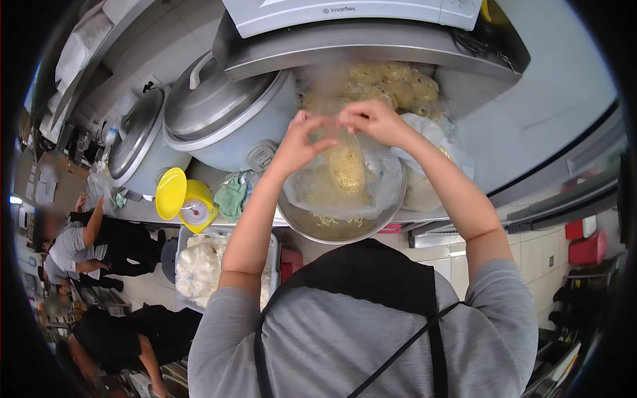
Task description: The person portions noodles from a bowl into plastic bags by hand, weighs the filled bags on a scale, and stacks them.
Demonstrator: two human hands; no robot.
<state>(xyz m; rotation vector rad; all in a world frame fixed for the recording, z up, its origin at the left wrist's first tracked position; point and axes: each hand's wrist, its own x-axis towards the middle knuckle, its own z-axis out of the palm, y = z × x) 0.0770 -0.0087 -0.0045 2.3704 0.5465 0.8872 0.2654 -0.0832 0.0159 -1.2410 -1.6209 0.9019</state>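
Note:
A clear plastic bag of pale noodles (347, 171) hangs upright from my two hands, above a wide metal bowl (318, 232). My left hand (305, 140) is at the bag's top left, thumb and fingers curved toward its neck. My right hand (371, 121) pinches the top of the bag from the right. The bowl is lined with a clear plastic sheet (385, 189), and loose noodles (332, 220) lie near its front edge. Behind my hands, more bagged noodles (391, 86) are piled under a metal shelf.
Two large lidded cookers (225, 99) (136, 139) stand at the left, with a yellow scale (196, 211) and a green cloth (230, 198) before them. A tub of white bags (199, 265) sits lower left. Several people (126, 249) work at far left.

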